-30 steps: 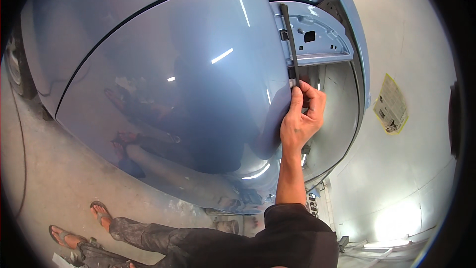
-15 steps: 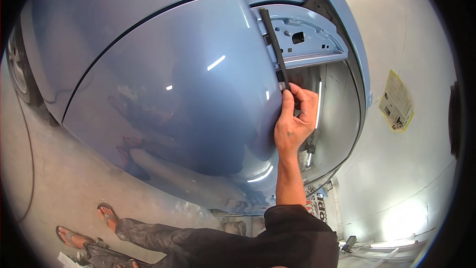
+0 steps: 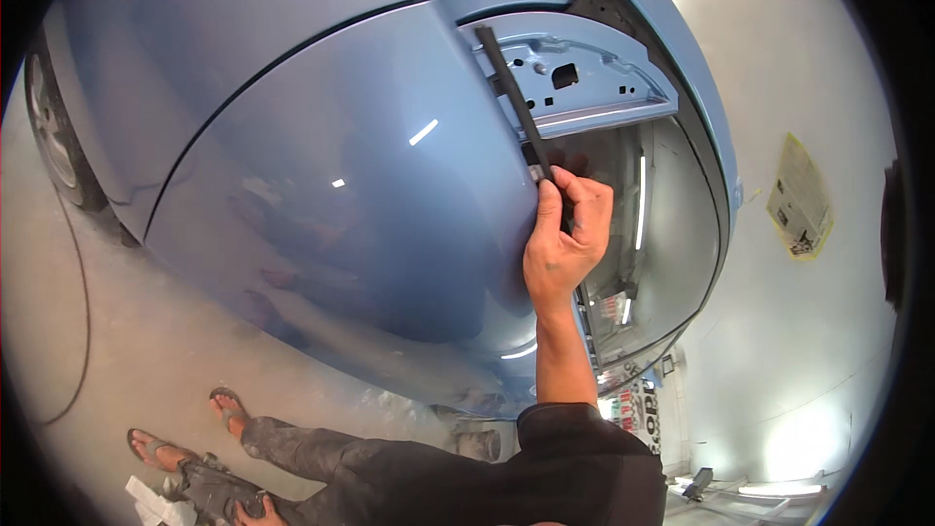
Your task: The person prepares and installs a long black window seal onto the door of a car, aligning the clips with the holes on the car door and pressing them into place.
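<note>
My right hand reaches up to the door of a blue car, at the seam between painted panel and window glass. Thumb and fingertips pinch the lower end of a slim black weatherstrip. The strip lies at a slant along the door's top edge, its far end over the bare blue mirror-mount panel with holes. Dark clips show beside it. At the bottom left only part of my left hand shows, beside my trouser leg; what it holds, if anything, is hidden.
A wheel stands at the far left, a dark cable on the floor below it. White scraps lie near my sandalled feet. Taped newspaper covers a patch on the pale surface at right.
The view has shifted, so the door edge and strip sit further left. My right hand keeps its pinch on the weatherstrip. More of my left hand shows at the bottom.
</note>
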`<state>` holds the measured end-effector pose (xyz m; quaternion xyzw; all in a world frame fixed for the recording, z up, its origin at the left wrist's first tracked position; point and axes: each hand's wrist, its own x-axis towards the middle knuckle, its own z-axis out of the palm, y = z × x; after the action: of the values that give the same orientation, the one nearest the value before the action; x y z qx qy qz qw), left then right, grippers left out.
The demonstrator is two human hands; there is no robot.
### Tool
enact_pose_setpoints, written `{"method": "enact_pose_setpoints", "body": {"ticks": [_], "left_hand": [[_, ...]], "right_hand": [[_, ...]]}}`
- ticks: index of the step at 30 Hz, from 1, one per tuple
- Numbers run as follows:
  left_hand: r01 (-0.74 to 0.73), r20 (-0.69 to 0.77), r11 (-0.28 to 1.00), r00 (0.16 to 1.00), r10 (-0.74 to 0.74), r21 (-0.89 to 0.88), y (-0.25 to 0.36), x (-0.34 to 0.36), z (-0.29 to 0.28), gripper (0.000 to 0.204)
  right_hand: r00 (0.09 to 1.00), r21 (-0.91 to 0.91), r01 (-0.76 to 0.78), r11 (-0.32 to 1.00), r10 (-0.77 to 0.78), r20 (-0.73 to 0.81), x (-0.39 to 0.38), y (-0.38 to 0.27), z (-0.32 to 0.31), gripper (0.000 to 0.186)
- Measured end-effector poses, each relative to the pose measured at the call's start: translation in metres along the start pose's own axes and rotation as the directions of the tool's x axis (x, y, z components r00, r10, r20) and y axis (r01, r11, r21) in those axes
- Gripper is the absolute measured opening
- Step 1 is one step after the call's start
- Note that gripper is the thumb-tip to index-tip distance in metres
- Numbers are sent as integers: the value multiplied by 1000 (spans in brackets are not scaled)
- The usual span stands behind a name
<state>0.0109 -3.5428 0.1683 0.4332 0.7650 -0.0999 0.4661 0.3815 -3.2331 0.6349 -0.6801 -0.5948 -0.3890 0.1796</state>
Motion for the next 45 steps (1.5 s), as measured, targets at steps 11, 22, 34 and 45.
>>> {"method": "enact_pose_setpoints", "body": {"ticks": [11, 22, 34, 45], "left_hand": [[-280, -24, 948, 960, 280, -153, -16, 26, -71, 66], [-534, -36, 770, 829, 559, -348, 182, -28, -283, 50], [-794, -104, 306, 416, 903, -526, 495, -187, -365, 36], [-469, -99, 221, 565, 819, -855, 556, -184, -348, 38]], "right_hand": [[1000, -42, 21, 999, -20, 4, 2, 11, -18, 26], [1000, -8, -21, 1000, 21, -12, 13, 14, -23, 26], [999, 25, -39, 999, 38, 26, 4, 17, -22, 28], [997, 44, -50, 998, 48, 59, 2, 23, -24, 28]]}}
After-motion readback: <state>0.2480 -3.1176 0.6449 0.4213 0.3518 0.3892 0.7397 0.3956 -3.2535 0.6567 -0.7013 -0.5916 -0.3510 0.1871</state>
